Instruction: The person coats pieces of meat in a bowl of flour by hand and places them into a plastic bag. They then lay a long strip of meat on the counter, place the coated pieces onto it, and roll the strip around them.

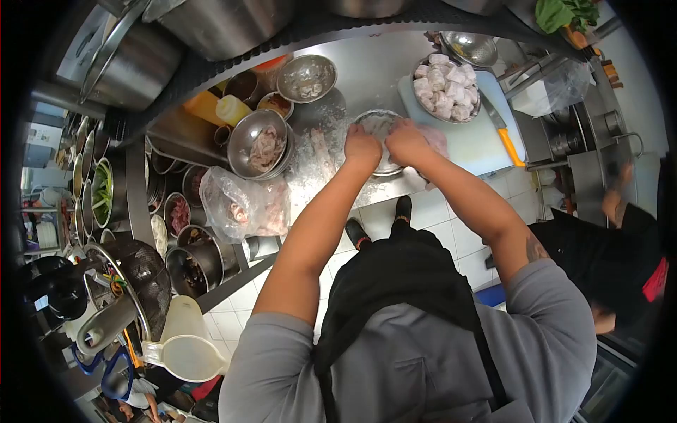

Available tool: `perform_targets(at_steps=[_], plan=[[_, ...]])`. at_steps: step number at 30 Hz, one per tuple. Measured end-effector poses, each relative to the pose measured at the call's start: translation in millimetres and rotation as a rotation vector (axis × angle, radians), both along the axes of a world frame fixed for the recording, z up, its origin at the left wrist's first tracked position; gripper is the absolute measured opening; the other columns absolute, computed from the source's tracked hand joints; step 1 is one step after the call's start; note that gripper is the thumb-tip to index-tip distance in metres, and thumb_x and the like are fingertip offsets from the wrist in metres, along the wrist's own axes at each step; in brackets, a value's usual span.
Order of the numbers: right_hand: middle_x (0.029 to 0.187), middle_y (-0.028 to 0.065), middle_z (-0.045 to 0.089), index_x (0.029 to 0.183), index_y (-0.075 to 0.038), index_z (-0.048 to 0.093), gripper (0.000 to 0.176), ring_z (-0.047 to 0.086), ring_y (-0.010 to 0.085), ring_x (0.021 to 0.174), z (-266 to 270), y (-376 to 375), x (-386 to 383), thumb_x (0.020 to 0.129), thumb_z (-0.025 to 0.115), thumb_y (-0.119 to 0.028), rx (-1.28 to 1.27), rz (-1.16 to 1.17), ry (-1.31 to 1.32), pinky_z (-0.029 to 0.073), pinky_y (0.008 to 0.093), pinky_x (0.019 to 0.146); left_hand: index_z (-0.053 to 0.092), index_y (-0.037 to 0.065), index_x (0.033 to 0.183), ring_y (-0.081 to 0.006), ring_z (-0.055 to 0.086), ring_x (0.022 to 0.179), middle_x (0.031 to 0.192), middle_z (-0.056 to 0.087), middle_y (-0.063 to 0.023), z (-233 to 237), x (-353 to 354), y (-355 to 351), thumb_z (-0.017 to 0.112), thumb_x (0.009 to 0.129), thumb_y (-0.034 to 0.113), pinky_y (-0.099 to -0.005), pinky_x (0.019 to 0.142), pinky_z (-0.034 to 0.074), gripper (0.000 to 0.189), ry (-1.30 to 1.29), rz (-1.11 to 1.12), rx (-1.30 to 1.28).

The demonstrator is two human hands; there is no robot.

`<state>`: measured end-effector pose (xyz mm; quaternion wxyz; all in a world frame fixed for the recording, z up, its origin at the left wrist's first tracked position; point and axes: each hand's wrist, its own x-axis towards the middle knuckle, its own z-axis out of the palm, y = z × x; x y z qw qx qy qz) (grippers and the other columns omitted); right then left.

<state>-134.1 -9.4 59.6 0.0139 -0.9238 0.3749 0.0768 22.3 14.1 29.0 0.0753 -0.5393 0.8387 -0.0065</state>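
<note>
Apron (395,282) — hands (362,146) in bowl (377,121), bag (243,204) beside

White tiled floor (229,317), stainless steel counter (374,70)

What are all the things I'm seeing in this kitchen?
metal bowl: one, silver, counter centre, under both hands
bowl of chunks: one, silver, pale pieces, on the cutting board
cutting board: one, white, right of centre
knife: one, orange handle, board's right edge
plastic bag: one, clear, counter's left edge
squeeze bottle: one, yellow, back left
jug: one, whitish, lower left
left hand: in the metal bowl
right hand: in the metal bowl
</note>
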Motion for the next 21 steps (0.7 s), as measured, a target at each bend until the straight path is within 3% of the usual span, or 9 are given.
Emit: perform_targets(at_steps=[2,4,8,10,13,17,19,21], plan=[[0.098,0.0143,0.072,0.083,-0.007,0.077,0.016,0.058,0.0303,0.106,-24.4,-11.2,-4.7,0.072,0.068,-0.015,-0.055,0.062,0.088,0.042,0.0429,0.096,0.077,0.006,0.089,-0.0275,0.060,0.111,0.102,0.073,-0.0104,-32.3,-11.9,-14.6,0.056,0.085,0.019,-0.0461,0.097,0.040,0.025,-0.078,-0.029,-0.027],[0.094,0.0114,0.072,0.079,-0.007,0.076,0.014,0.058,0.0268,0.108,-38.5,-16.3,-5.2,0.073,0.069,-0.017,-0.167,0.090,0.021,0.041,0.0404,0.097,0.077,0.007,0.092,-0.0298,0.062,0.111,0.105,0.073,-0.0115,-23.3,-13.8,-18.6,0.054,0.086,0.019,-0.0460,0.101,0.037,0.026,-0.079,-0.048,0.056],[0.091,0.0139,0.072,0.086,-0.006,0.076,0.019,0.060,0.0342,0.109,-40.4,-23.6,-8.0,0.076,0.067,-0.019,-0.024,0.016,-0.060,0.045,0.0441,0.095,0.076,0.009,0.096,-0.0362,0.065,0.104,0.106,0.073,-0.0138,-19.1,-4.0,-19.9,0.055,0.087,0.017,-0.0476,0.100,0.042,0.025,0.065,-0.071,0.176],[0.088,0.0161,0.072,0.089,-0.004,0.076,0.021,0.063,0.0380,0.101,-29.3,-24.7,-5.9,0.079,0.065,-0.019,0.088,-0.079,-0.156,0.049,0.0463,0.090,0.075,0.007,0.096,-0.0350,0.068,0.097,0.100,0.073,-0.0164,-0.6,1.1,-12.8,0.056,0.086,0.015,-0.0475,0.098,0.042,0.023,0.168,0.009,0.160],[0.085,0.0227,0.068,0.088,0.000,0.072,0.020,0.064,0.0443,0.088,-25.9,-18.2,1.1,0.080,0.064,-0.017,0.280,-0.219,-0.550,0.051,0.0504,0.083,0.074,0.004,0.096,-0.0372,0.068,0.089,0.092,0.072,-0.0199,47.2,19.0,8.2,0.058,0.084,0.012,-0.0476,0.093,0.045,0.021,0.409,0.150,0.147],[0.083,0.0271,0.066,0.089,0.002,0.067,0.016,0.064,0.0456,0.086,10.2,25.8,39.4,0.082,0.061,-0.012,0.378,-0.231,-0.649,0.051,0.0509,0.080,0.070,0.001,0.099,-0.0432,0.065,0.086,0.088,0.068,-0.0248,46.4,74.4,52.1,0.064,0.086,0.016,-0.0496,0.080,0.051,0.020,0.719,0.260,0.117],[0.082,0.0274,0.066,0.088,0.003,0.064,0.015,0.064,0.0462,0.085,5.7,44.6,62.3,0.082,0.059,-0.010,0.391,-0.213,-0.657,0.050,0.0514,0.079,0.070,0.001,0.097,-0.0432,0.065,0.085,0.087,0.068,-0.0246,59.7,86.6,72.7,0.067,0.084,0.017,-0.0497,0.078,0.051,0.021,0.719,0.421,0.155],[0.090,0.0262,0.065,0.100,0.003,0.061,0.019,0.063,0.0455,0.089,3.1,65.1,77.0,0.082,0.058,-0.004,0.433,-0.161,-0.640,0.050,0.0508,0.080,0.069,0.001,0.098,-0.0426,0.065,0.086,0.090,0.068,-0.0240,55.9,97.4,92.2,0.071,0.081,0.018,-0.0490,0.079,0.051,0.024,0.736,0.519,0.152]])
